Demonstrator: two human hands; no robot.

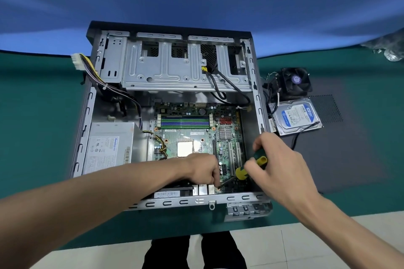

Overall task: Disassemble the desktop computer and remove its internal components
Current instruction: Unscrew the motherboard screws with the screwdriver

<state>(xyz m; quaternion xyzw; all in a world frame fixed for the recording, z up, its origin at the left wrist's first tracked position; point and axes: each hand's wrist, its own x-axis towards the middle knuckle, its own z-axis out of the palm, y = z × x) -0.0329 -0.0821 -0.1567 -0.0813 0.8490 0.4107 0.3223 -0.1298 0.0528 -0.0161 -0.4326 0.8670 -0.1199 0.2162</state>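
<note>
Both hands were occupied inside the case (pixel 87 120): the screwdriver (pixel 249 167) was gripped by the right hand (pixel 282 159), its shaft slanting toward seven o'clock onto a motherboard (pixel 192 135) screw, beside which the left hand (pixel 202 168) was held curled, contents hidden.

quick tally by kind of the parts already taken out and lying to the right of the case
cooling fans: 1
hard drives: 1
dark perforated side panels: 1
total: 3
</note>
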